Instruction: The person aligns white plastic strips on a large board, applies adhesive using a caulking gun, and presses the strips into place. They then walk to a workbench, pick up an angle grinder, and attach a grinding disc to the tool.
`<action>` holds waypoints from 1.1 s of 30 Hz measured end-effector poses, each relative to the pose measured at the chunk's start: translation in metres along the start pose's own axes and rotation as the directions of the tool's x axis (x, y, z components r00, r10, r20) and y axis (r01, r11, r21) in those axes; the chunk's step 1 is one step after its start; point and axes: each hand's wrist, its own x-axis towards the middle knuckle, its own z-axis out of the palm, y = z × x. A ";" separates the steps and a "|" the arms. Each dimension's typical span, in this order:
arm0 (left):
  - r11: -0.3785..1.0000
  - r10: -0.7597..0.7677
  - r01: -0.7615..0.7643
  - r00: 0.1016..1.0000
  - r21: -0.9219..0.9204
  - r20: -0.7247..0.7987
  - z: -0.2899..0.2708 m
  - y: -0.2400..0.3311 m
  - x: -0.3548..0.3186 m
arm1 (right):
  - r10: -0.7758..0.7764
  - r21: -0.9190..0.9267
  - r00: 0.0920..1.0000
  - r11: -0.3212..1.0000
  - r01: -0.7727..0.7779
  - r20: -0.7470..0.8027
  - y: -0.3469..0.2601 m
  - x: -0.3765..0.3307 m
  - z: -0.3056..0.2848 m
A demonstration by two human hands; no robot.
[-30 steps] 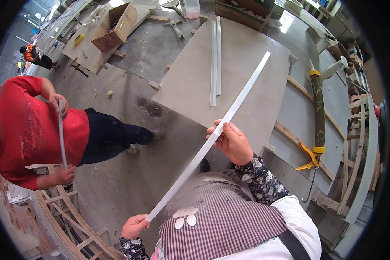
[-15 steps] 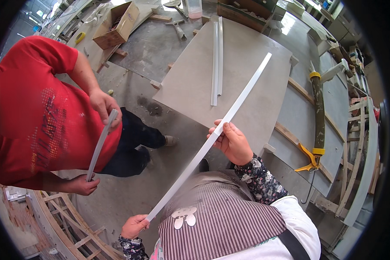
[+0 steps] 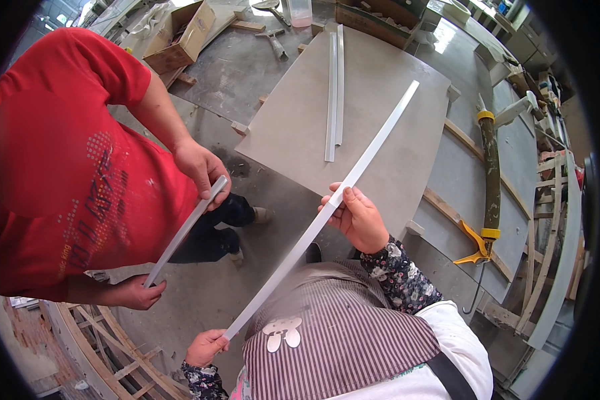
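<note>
A long, narrow white strip (image 3: 293, 252) runs diagonally in front of me, its far end over a grey panel (image 3: 280, 113). My left hand (image 3: 207, 347) pinches its near end by the apron. My right hand (image 3: 357, 217) grips it around the middle, at a visible step or joint in the strip. Two more metallic-white strips (image 3: 331, 100) lie side by side on the panel. At left, a person in a red shirt (image 3: 80, 167) holds a shorter grey strip (image 3: 187, 230) between both hands.
A caulking gun (image 3: 490, 173) with yellow ends rests on the right of the bench, among wooden battens (image 3: 440, 203). Behind are a cardboard box (image 3: 180, 37), a scraper-like tool (image 3: 273, 43) and a box of pieces (image 3: 380, 20). Wooden frames (image 3: 113, 347) stand at lower left.
The person in red has leaned closer, bringing the grey strip to the right, nearer my strip. My hands and the white strip have hardly moved.
</note>
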 end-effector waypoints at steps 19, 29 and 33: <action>0.996 0.091 -0.090 0.994 -0.030 0.055 -0.001 -0.009 0.019 | -0.087 -0.459 0.963 0.888 -0.042 -0.257 -0.051 -0.002 -0.024; 0.968 0.226 -0.223 0.974 -0.119 0.014 0.009 0.002 0.041 | -0.440 -0.896 0.885 0.438 0.066 -0.150 -0.042 -0.009 -0.032; 0.956 0.268 -0.263 0.963 -0.133 0.020 0.009 0.008 0.046 | -0.382 -0.920 0.924 0.372 0.121 -0.033 -0.029 -0.021 -0.024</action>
